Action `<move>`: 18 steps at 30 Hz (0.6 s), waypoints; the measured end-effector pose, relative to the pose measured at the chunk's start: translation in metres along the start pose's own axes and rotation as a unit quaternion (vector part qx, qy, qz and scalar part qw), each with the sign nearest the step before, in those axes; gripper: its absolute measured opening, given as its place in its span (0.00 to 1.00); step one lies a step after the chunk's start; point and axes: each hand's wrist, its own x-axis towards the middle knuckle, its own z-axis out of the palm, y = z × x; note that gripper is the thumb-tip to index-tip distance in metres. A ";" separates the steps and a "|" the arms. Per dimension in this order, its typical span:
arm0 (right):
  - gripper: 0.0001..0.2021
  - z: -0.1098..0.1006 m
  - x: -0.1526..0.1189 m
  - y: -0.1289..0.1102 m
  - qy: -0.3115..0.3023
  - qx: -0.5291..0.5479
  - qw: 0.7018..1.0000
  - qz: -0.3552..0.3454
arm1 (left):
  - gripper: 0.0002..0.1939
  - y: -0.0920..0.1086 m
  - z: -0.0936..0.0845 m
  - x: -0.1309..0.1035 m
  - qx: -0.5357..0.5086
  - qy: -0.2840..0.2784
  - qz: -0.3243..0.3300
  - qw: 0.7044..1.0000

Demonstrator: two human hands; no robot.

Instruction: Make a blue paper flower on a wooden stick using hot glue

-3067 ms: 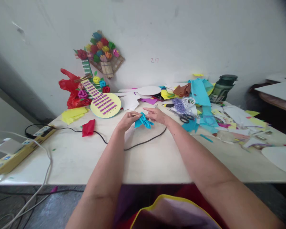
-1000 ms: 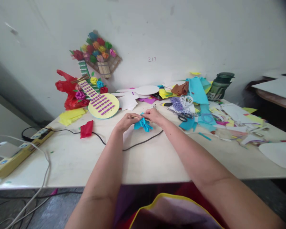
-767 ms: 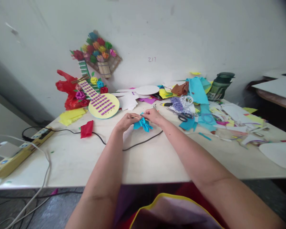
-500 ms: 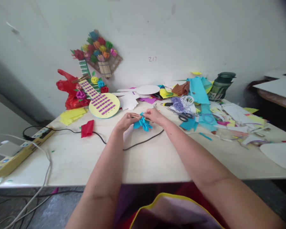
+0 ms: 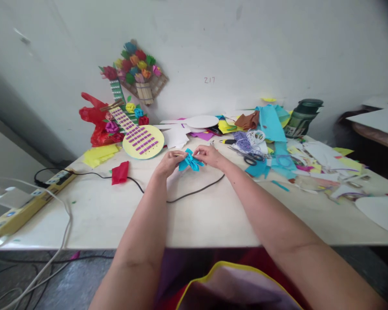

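A blue crepe-paper flower, its folded petals fanned out, is held over the middle of the white table. My left hand pinches its left side, with a thin light stick showing along the fingers. The fingers of my right hand are closed on the flower's right edge. Beneath the hands a black cable curves over the tabletop. A folded red paper piece lies to the left of my left hand.
At the back left stands a yellow paper guitar with paper flowers behind it. Black scissors, a string bundle and paper scraps cover the right side. A power strip lies at the left edge; a green bottle stands back right.
The blue flower has turned and its petals spread wider between the hands. My right hand has shifted from its top to its right edge. The view has moved slightly.
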 end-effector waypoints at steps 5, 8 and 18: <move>0.07 0.004 0.006 0.009 0.035 -0.009 0.999 -0.011 | 0.16 -0.005 -0.003 0.002 -0.014 -0.013 0.003 1.000; 0.07 0.004 0.010 0.014 0.042 -0.015 0.999 -0.025 | 0.16 -0.008 -0.004 0.004 -0.024 -0.012 0.000 1.000; 0.10 0.000 0.008 0.011 0.055 -0.101 0.993 -0.038 | 0.14 -0.008 -0.002 0.002 -0.079 -0.013 -0.022 0.997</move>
